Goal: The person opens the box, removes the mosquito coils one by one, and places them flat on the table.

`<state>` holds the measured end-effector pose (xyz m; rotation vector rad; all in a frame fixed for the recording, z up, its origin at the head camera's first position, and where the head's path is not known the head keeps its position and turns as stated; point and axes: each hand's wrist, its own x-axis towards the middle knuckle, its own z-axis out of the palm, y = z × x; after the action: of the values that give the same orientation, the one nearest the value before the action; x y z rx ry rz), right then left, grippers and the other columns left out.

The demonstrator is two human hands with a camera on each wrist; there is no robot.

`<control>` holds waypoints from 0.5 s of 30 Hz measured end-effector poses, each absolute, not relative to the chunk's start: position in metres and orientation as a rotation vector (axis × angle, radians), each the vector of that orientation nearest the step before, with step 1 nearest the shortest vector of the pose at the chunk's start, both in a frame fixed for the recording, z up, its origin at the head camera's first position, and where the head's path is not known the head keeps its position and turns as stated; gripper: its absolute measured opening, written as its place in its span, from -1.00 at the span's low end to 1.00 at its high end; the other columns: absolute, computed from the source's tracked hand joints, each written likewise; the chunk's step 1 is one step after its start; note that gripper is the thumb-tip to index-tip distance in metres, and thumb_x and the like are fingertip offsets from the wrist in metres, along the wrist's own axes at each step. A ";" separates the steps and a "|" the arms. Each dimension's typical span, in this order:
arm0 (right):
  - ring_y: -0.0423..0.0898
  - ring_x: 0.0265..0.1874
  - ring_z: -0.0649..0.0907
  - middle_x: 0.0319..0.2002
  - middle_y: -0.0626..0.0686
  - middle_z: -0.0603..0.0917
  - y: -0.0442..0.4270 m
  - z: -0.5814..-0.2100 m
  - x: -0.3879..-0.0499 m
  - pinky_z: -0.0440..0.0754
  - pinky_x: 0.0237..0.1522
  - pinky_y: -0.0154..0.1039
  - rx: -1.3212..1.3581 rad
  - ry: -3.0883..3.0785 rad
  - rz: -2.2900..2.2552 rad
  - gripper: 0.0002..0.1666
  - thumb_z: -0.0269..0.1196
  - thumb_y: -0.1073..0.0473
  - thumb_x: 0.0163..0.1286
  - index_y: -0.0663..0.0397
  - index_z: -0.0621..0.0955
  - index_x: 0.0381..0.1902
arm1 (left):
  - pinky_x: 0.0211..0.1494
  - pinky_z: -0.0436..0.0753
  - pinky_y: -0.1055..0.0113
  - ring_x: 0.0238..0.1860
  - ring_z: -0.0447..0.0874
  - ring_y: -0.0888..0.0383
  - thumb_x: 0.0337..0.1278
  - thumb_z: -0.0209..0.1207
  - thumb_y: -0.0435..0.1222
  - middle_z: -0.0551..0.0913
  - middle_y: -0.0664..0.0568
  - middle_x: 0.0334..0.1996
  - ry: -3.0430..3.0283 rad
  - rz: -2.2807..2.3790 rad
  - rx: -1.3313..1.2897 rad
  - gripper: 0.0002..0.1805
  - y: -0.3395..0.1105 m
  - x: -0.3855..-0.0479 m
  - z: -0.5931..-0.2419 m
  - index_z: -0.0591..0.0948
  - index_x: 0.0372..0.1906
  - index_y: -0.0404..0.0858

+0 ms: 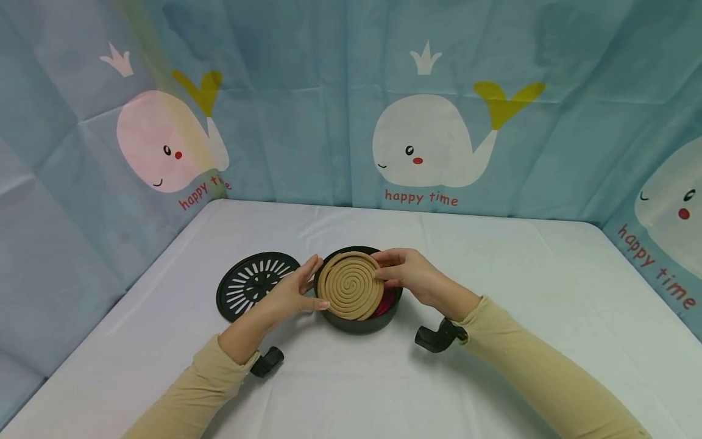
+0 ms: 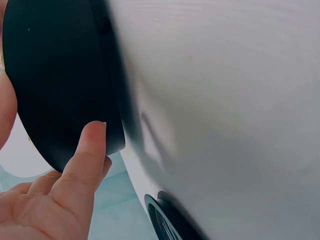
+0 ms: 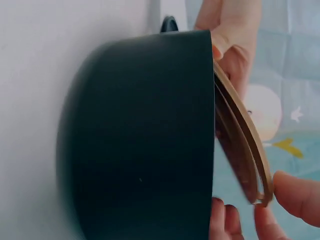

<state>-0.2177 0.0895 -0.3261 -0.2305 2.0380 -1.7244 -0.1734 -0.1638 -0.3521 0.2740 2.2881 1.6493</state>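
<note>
A tan mosquito coil (image 1: 349, 286) lies tilted over the mouth of a dark round tin (image 1: 359, 326), its right side raised. In the right wrist view the coil (image 3: 247, 132) shows two layers at its edge. My right hand (image 1: 408, 274) pinches the coil's upper right edge between thumb and fingers. From the left, my left hand (image 1: 290, 292) holds the tin, thumb at the rim beside the coil. One of its fingers lies along the tin's outer side (image 2: 60, 75) in the left wrist view. Something dark pink (image 1: 386, 302) shows inside the tin; most of the interior is hidden.
A black slotted round lid (image 1: 236, 292) lies on the white table (image 1: 493, 274) left of the tin, partly behind my left hand. Black wrist devices (image 1: 439, 336) hang from both sleeves. A blue whale-print cloth (image 1: 307, 122) stands behind the table.
</note>
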 end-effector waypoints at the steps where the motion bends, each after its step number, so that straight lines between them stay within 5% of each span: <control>1: -0.16 -0.19 0.64 0.07 0.23 0.57 0.089 -0.327 -0.217 0.65 -0.13 -0.29 -0.228 2.018 -1.738 -0.53 0.19 0.41 0.38 0.37 0.45 0.23 | 0.46 0.08 -0.05 0.47 -0.13 -0.30 0.09 0.31 -0.50 -0.15 -0.15 0.54 2.288 1.650 0.272 0.11 -0.164 -0.173 -0.352 -0.21 0.55 -0.31; 15: -0.09 -0.28 0.72 0.16 0.32 0.55 0.093 -0.328 -0.207 0.71 -0.34 -0.29 -0.167 1.915 -1.854 -0.43 0.12 0.47 0.40 0.29 0.31 0.35 | 0.46 0.07 -0.05 0.47 -0.12 -0.31 0.07 0.32 -0.51 -0.14 -0.16 0.54 2.303 1.635 0.241 0.10 -0.162 -0.172 -0.349 -0.19 0.54 -0.32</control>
<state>-0.2071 0.0927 -0.3281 -0.1671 1.9151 -1.8536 -0.1722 -0.1618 -0.3493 0.2413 2.3026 1.6349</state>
